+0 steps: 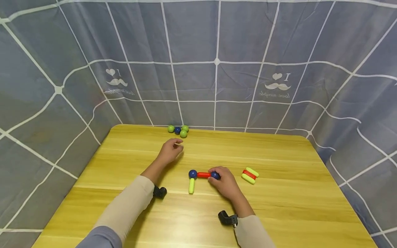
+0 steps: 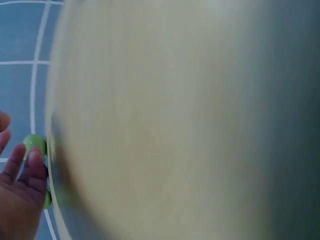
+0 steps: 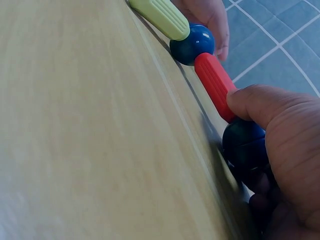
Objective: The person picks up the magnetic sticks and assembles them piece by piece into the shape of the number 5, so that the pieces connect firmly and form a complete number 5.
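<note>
My right hand (image 1: 224, 182) grips a dark blue ball (image 1: 215, 175) at one end of a red rod (image 1: 203, 175). In the right wrist view the thumb lies against the rod's end. A second blue ball (image 1: 193, 174) joins the red rod's other end, and a yellow-green rod (image 1: 191, 186) sticks out from it at an angle. My left hand (image 1: 169, 151) hovers over the table with its fingers loosely bent and nothing held. Just beyond its fingertips sit several green balls (image 1: 183, 133) around a blue ball (image 1: 177, 130).
Two yellow-green rods (image 1: 252, 171) with a red rod (image 1: 249, 174) between them lie to the right of my right hand. The wooden table (image 1: 279, 206) ends at a grey-blue curtain (image 1: 198, 82) with white lines. Black wrist cameras (image 1: 227, 218) sit on both wrists.
</note>
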A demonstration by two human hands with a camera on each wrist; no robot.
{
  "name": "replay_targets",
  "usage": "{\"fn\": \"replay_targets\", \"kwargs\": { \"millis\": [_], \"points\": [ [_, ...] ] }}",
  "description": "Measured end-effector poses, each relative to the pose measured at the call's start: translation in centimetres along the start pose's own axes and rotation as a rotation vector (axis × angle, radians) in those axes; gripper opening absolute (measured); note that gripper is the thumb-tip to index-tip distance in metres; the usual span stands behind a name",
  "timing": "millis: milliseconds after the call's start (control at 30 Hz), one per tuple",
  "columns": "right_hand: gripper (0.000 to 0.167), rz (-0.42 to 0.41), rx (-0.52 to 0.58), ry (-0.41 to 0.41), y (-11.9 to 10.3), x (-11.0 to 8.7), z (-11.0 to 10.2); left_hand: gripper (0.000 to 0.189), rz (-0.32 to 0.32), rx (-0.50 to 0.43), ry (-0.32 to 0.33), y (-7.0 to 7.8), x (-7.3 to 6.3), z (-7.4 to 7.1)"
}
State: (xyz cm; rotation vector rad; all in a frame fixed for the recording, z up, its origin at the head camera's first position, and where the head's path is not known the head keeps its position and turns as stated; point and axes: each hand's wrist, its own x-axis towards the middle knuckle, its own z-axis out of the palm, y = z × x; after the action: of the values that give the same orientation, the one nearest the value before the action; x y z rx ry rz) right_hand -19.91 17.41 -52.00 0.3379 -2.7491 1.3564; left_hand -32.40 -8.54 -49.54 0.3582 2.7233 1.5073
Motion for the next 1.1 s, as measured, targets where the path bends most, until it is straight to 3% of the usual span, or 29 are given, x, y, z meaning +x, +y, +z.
{"fn": "replay_targets", "kwargs": {
  "millis": [100,300,633,867,1100],
  "points": [
    [0.021,-0.006,0.002,-0.006,-0.1,0.1,0.2,0.031,0.033,0.058,0.011,-0.1,1.1,-0.7],
    [0.022,-0.003,-0.011,0.003,-0.1,0.2,0.4,0.031,0.118,0.123,-0.028,0.4,3.2,-1.4],
    [0.021,-0.013,-0.016,0.009,-0.1,0.4,0.5,0.041,0.112,0.322,-0.094,1.3,5.3,-1.5],
    [0.021,0.008,-0.010,0.014,-0.2,0.0,0.7,0.044,0.148,0.357,-0.111,0.6,5.6,-1.0],
    [0.021,0.003,-0.025,0.019,0.0,-0.2,0.6,0.041,0.112,0.326,-0.091,-0.2,4.6,-0.1]
  ]
}}
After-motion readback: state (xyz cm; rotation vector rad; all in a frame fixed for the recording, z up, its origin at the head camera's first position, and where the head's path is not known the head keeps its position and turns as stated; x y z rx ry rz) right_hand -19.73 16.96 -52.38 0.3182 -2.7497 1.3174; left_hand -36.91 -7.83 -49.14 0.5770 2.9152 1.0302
